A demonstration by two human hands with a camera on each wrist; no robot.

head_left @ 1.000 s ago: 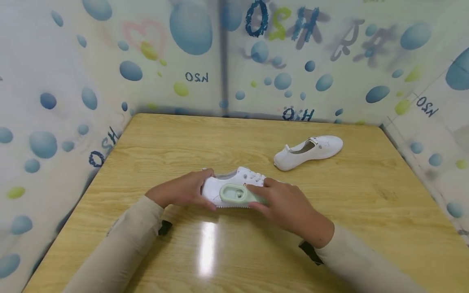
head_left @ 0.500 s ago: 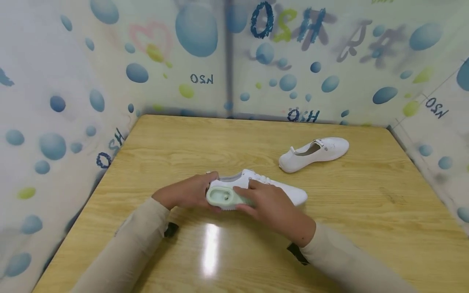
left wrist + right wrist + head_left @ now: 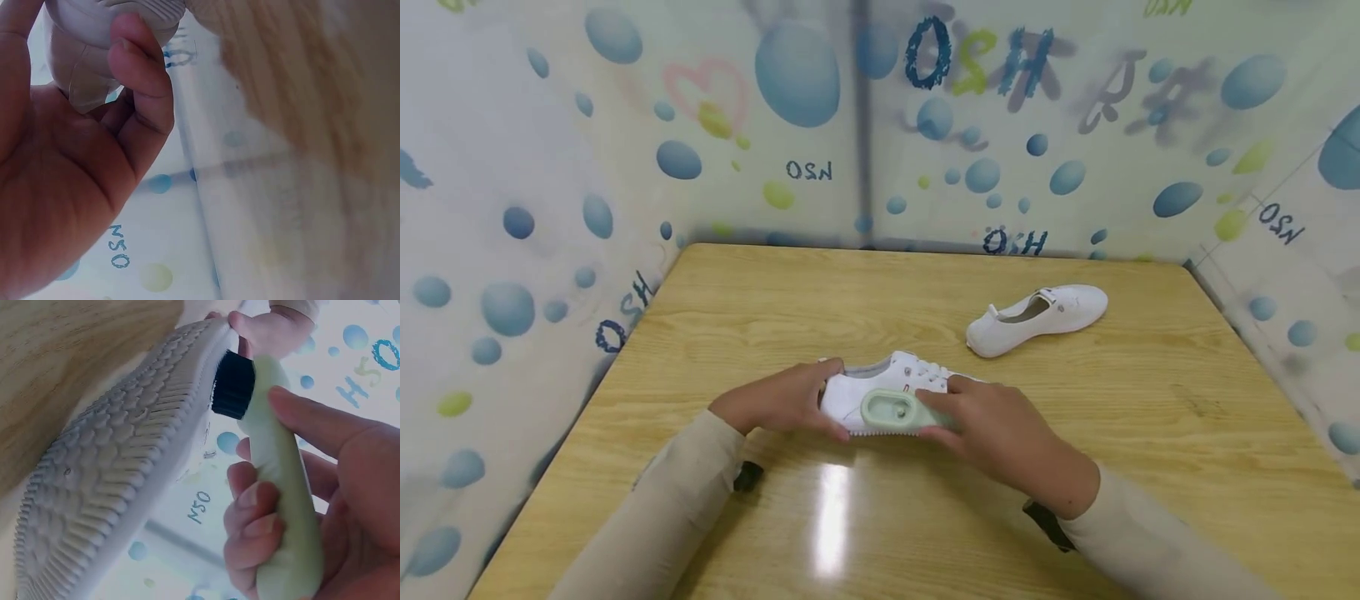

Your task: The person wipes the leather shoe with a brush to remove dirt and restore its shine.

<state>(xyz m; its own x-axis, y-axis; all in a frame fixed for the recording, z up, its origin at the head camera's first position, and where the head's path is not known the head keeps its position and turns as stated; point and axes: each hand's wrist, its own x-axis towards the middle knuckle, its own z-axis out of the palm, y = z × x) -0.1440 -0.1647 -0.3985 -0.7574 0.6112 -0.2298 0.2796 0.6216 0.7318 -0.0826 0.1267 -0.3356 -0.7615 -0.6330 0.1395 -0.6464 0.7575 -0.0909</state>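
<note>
My left hand (image 3: pixel 786 402) grips the heel of a white lace-up shoe (image 3: pixel 850 392), thumb low near the sole and fingers behind the heel. The shoe is tilted, and its textured sole (image 3: pixel 119 450) shows in the right wrist view. In my right hand (image 3: pixel 1007 429) is a pale green brush (image 3: pixel 281 487), its handle wrapped by the fingers with the thumb along the top. Dark bristles (image 3: pixel 234 385) meet the side of the shoe just above the sole edge. The right hand hides much of the toe in the head view.
A second white shoe (image 3: pixel 1037 319) lies at the back right of the wooden table (image 3: pixel 760 308), toe pointing right. Patterned walls (image 3: pixel 805 108) stand along the table's back and sides. Black straps (image 3: pixel 1048 523) show under the wrists.
The brush slid left toward the heel half a second ago and is now back to the right, along the shoe's side. The left hand keeps its hold on the heel.
</note>
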